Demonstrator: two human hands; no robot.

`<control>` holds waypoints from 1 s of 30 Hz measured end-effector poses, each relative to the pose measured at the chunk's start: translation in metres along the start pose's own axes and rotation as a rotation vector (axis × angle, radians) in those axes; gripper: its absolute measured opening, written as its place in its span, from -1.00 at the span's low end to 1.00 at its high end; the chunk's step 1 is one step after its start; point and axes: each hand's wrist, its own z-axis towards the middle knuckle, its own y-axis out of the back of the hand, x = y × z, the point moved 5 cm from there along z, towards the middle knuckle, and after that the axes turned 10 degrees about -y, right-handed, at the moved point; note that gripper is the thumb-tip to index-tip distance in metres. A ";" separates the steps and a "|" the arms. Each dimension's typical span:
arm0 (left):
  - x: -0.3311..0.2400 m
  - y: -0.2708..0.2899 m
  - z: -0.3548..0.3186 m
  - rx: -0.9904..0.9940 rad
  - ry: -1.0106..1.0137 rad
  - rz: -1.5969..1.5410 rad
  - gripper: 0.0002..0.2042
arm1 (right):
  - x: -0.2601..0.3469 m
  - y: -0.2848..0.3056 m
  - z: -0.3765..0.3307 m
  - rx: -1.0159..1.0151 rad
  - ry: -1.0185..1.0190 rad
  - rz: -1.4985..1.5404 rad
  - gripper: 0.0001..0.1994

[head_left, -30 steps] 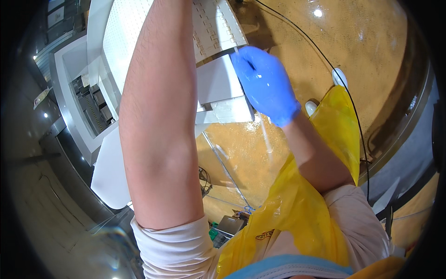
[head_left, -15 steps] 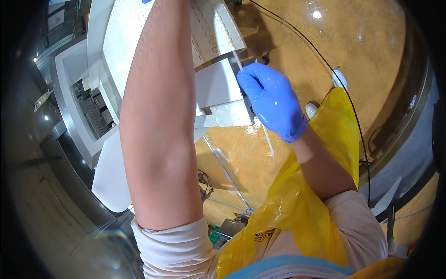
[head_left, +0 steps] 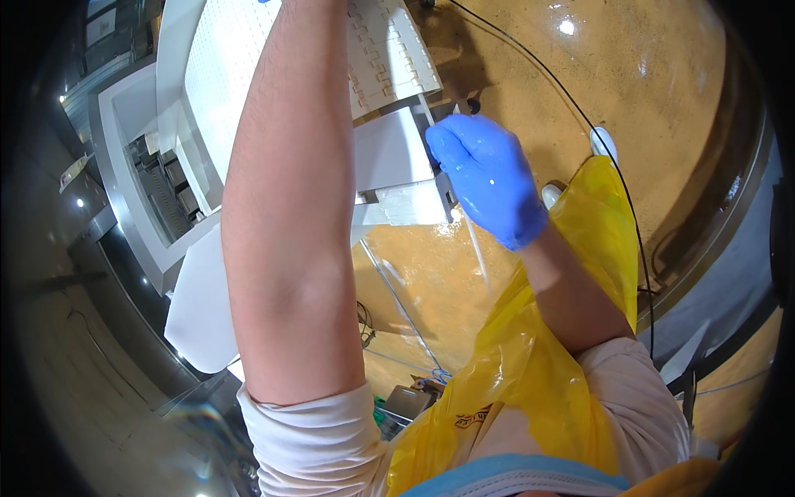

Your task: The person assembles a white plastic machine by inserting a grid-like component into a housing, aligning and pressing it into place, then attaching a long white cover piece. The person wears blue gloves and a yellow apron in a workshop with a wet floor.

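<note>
My left arm (head_left: 290, 207) stretches up across a white conveyor belt (head_left: 228, 66) made of linked plastic segments. Only a sliver of my blue-gloved left hand (head_left: 265, 2) shows at the top edge, so its fingers are hidden. My right hand (head_left: 489, 178), in a wet blue glove, is closed in a fist beside the conveyor's frame end. Whatever lies inside its fingers is out of sight. Close to the fist are a narrow metal rail (head_left: 425, 108) and a flat white panel (head_left: 389, 153). A loose-edged belt section (head_left: 389, 50) hangs above them.
A black cable (head_left: 563, 91) runs over the wet tan floor (head_left: 662, 108). To the left stands a grey-white machine frame (head_left: 124, 174) with a square opening. A rounded white panel (head_left: 199, 306) sits beside my left arm. My yellow apron (head_left: 530, 348) hangs in front of me.
The view has shifted very slightly. My right hand stays closed at the same spot, its wrist turned a little. My left arm keeps reaching over the belt.
</note>
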 end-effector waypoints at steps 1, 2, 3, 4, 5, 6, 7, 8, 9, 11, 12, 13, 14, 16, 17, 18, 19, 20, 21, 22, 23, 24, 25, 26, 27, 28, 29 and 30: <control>0.001 0.002 0.002 -0.002 0.002 0.000 -0.13 | 0.003 0.000 0.000 0.022 0.013 0.032 -0.81; 0.000 0.001 0.000 0.004 0.008 -0.004 -0.13 | 0.007 0.001 0.007 -0.049 0.058 -0.038 -0.82; -0.001 -0.001 0.002 0.013 0.003 -0.006 -0.12 | 0.009 -0.001 0.020 -0.129 0.098 -0.101 -0.83; -0.002 -0.002 0.004 0.016 0.000 -0.010 -0.12 | 0.013 -0.001 0.028 -0.207 0.137 -0.165 -0.83; -0.002 -0.002 0.006 0.022 0.001 -0.010 -0.12 | 0.011 -0.001 0.029 -0.161 0.052 -0.067 -0.83; 0.000 -0.003 0.002 0.033 0.013 -0.011 -0.12 | 0.008 -0.001 0.027 -0.108 -0.032 0.026 -0.83; 0.001 -0.004 0.001 0.038 0.024 -0.011 -0.11 | 0.004 -0.002 0.023 -0.052 -0.118 0.117 -0.82; 0.005 -0.004 0.001 0.039 0.036 -0.008 -0.11 | 0.004 0.000 0.013 -0.031 -0.077 0.072 -0.82; 0.007 0.000 0.003 0.036 0.052 -0.002 -0.11 | 0.003 0.002 0.004 -0.004 -0.021 0.026 -0.82; 0.004 0.000 0.009 0.047 0.057 -0.011 -0.10 | 0.002 0.004 0.010 0.050 -0.047 0.018 -0.82; -0.002 -0.005 0.019 0.046 0.045 -0.026 -0.10 | 0.001 0.005 0.017 0.074 -0.129 0.055 -0.81; -0.009 -0.011 0.021 0.054 0.035 -0.045 -0.10 | -0.001 0.006 0.026 0.097 -0.210 0.093 -0.81; -0.010 -0.011 0.023 0.058 0.044 -0.045 -0.09 | 0.005 0.010 0.038 0.062 -0.145 -0.047 -0.78; -0.007 -0.009 0.026 0.061 0.068 -0.036 -0.09 | 0.008 0.007 0.038 0.128 -0.199 -0.050 -0.76; -0.007 -0.009 0.026 0.072 0.076 -0.036 -0.09 | 0.012 0.010 0.041 0.150 -0.218 -0.053 -0.76; -0.006 -0.007 0.025 0.075 0.093 -0.030 -0.08 | 0.017 0.014 0.045 0.213 -0.216 -0.095 -0.75; -0.002 -0.006 0.021 0.081 0.112 -0.035 -0.08 | 0.027 0.017 0.051 0.385 -0.153 -0.163 -0.76; -0.001 -0.009 0.022 0.080 0.127 -0.040 -0.08 | 0.035 0.025 0.063 0.543 -0.087 -0.239 -0.78; -0.001 -0.009 0.022 0.084 0.141 -0.050 -0.08 | 0.043 0.034 0.075 0.702 -0.025 -0.315 -0.79; 0.000 -0.011 0.024 0.075 0.143 -0.044 -0.07 | 0.046 0.047 0.094 0.811 -0.074 -0.373 -0.79; -0.001 -0.011 0.021 0.068 0.145 -0.036 -0.06 | 0.048 0.055 0.123 0.770 -0.085 -0.189 -0.78; -0.007 -0.009 0.026 0.052 0.136 -0.036 -0.06 | 0.042 0.064 0.158 0.711 -0.088 -0.010 -0.76; -0.007 -0.007 0.026 0.071 0.149 -0.044 -0.05 | 0.062 0.064 0.182 0.664 -0.101 0.174 -0.74; -0.006 -0.006 0.025 0.091 0.164 -0.051 -0.05 | 0.077 0.071 0.208 0.476 -0.192 0.058 -0.75; -0.004 -0.003 0.024 0.107 0.185 -0.057 -0.04 | 0.111 0.068 0.232 0.291 -0.276 -0.059 -0.75; -0.006 -0.001 0.029 0.148 0.191 -0.089 -0.03 | 0.114 0.067 0.264 0.218 -0.196 -0.023 -0.74; -0.009 0.004 0.035 0.151 0.174 -0.110 -0.02 | 0.116 0.068 0.296 0.151 -0.118 0.018 -0.73; -0.011 0.004 0.039 0.161 0.161 -0.130 -0.02 | 0.121 0.067 0.325 0.094 -0.029 0.033 -0.72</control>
